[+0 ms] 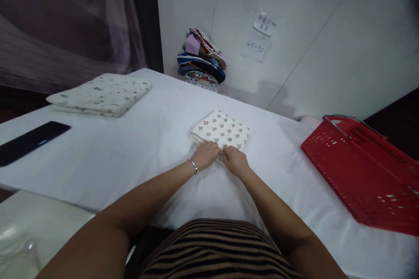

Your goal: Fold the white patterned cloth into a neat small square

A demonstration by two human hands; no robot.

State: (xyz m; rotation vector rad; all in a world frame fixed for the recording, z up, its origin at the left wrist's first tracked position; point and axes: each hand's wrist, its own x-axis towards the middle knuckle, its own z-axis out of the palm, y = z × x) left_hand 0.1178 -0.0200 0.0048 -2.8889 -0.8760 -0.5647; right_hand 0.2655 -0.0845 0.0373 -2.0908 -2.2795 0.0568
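Observation:
A small folded white cloth (222, 128) with grey, red and green printed motifs lies on the white-covered table in front of me. What looks like thin clear plastic shows at its near and left edges. My left hand (206, 155) is closed at the near edge of the cloth, with a bracelet (193, 165) on the wrist. Right beside it, my right hand (235, 161) pinches the same edge, the fingertips of both hands almost touching. Whether the fingers grip the cloth itself or only the plastic is hard to make out.
A larger folded patterned cloth (101, 93) and a dark phone-like slab (32, 139) lie to the left. On the right stands a red plastic basket (369, 174). Folded clothes (201, 63) are stacked by the wall behind the white table (131, 152).

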